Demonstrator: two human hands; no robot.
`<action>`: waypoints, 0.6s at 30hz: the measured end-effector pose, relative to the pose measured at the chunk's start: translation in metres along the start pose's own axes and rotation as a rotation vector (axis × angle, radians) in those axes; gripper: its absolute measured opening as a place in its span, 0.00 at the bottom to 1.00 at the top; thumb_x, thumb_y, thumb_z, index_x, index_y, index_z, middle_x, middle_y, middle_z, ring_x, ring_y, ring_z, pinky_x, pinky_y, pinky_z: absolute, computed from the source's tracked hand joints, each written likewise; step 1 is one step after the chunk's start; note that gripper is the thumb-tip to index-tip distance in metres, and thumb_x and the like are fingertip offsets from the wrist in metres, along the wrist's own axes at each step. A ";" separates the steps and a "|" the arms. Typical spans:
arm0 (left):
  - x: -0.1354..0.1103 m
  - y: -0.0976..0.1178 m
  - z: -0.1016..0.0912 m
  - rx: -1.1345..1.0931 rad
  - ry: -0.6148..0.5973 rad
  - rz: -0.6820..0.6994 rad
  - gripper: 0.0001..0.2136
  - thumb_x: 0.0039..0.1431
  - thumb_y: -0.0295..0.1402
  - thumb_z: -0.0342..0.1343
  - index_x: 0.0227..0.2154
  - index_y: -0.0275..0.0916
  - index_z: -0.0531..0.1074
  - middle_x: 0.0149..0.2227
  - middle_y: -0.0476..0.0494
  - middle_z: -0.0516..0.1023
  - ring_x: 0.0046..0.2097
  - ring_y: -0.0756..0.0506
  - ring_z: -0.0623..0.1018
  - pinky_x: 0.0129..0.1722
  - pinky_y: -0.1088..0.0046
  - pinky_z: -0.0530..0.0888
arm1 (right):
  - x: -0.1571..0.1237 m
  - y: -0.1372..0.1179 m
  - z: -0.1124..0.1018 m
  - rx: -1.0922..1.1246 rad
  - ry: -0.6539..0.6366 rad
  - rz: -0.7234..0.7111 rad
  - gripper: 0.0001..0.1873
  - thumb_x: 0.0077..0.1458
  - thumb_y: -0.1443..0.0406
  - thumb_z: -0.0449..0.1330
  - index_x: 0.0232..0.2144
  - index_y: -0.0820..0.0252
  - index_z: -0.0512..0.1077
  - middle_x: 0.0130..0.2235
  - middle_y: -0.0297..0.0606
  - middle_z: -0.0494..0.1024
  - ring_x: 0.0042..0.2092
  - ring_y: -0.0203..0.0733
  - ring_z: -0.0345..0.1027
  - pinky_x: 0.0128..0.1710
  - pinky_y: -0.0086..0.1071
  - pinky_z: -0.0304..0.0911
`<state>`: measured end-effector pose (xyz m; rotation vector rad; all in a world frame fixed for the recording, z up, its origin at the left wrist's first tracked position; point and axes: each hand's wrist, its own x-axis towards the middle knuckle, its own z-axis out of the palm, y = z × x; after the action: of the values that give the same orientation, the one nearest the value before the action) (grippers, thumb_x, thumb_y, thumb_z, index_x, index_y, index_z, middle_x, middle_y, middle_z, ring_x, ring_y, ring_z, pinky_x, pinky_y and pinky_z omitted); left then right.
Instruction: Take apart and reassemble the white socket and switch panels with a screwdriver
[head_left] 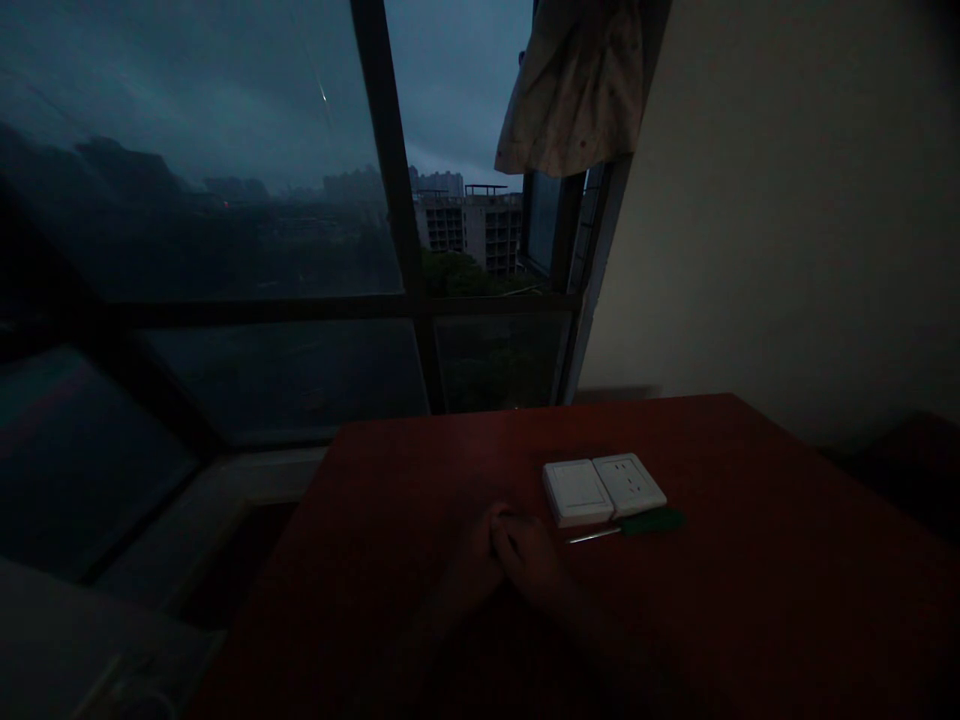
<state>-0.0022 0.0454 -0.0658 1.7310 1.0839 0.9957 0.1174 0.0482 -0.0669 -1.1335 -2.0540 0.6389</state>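
My left hand [477,550] and my right hand [528,552] are clasped together over the near middle of the red-brown table [420,460]. Their fingers are closed against each other, and I see no object in them. Just to the right of my hands lies a screwdriver [651,520] with a green handle, its metal shaft pointing left towards them. Behind it, side by side, sit a white wall switch [577,491] with a plain face and a white wall socket [629,483] with several slots. Neither hand touches these things. Dim light hides the finger details.
Beyond the table stands a dark-framed window [416,240], with buildings outside. A cloth [574,90] hangs at its upper right. The pale wall [757,220] rises behind the table on the right. At the lower left is a pale surface [67,640].
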 end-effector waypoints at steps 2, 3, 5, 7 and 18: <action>0.000 -0.001 0.000 0.005 0.000 0.001 0.12 0.51 0.24 0.49 0.39 0.37 0.70 0.40 0.43 0.78 0.41 0.44 0.77 0.44 0.69 0.72 | 0.000 -0.001 0.000 -0.020 -0.002 0.006 0.25 0.65 0.61 0.39 0.23 0.59 0.70 0.26 0.38 0.76 0.27 0.36 0.68 0.28 0.28 0.58; 0.000 -0.002 0.001 0.008 0.001 0.002 0.12 0.52 0.24 0.49 0.40 0.37 0.70 0.40 0.43 0.78 0.41 0.44 0.77 0.44 0.69 0.71 | 0.000 -0.002 0.000 -0.034 -0.004 0.009 0.25 0.65 0.62 0.39 0.23 0.59 0.70 0.26 0.39 0.77 0.27 0.36 0.69 0.28 0.28 0.58; 0.000 -0.003 0.001 0.020 0.001 0.001 0.12 0.52 0.25 0.49 0.40 0.37 0.70 0.40 0.43 0.78 0.42 0.44 0.77 0.44 0.69 0.71 | 0.000 -0.003 -0.004 -0.068 -0.013 0.012 0.24 0.64 0.62 0.40 0.24 0.59 0.71 0.27 0.39 0.77 0.28 0.37 0.70 0.29 0.29 0.58; -0.001 -0.002 0.002 0.042 0.006 -0.005 0.13 0.53 0.25 0.50 0.42 0.37 0.70 0.42 0.42 0.78 0.44 0.43 0.76 0.46 0.68 0.70 | 0.000 -0.002 -0.015 -0.103 -0.023 0.009 0.20 0.63 0.61 0.44 0.27 0.58 0.72 0.29 0.39 0.78 0.30 0.38 0.71 0.31 0.29 0.59; -0.008 0.009 0.006 0.225 -0.003 -0.013 0.09 0.57 0.30 0.51 0.41 0.41 0.71 0.41 0.45 0.76 0.42 0.45 0.74 0.44 0.70 0.70 | -0.069 0.038 -0.138 -0.346 0.253 0.218 0.16 0.60 0.55 0.49 0.35 0.54 0.72 0.39 0.42 0.78 0.41 0.46 0.72 0.42 0.37 0.66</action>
<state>0.0029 0.0346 -0.0613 1.9011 1.2427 0.8901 0.2693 0.0192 -0.0287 -1.5664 -1.8799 0.2248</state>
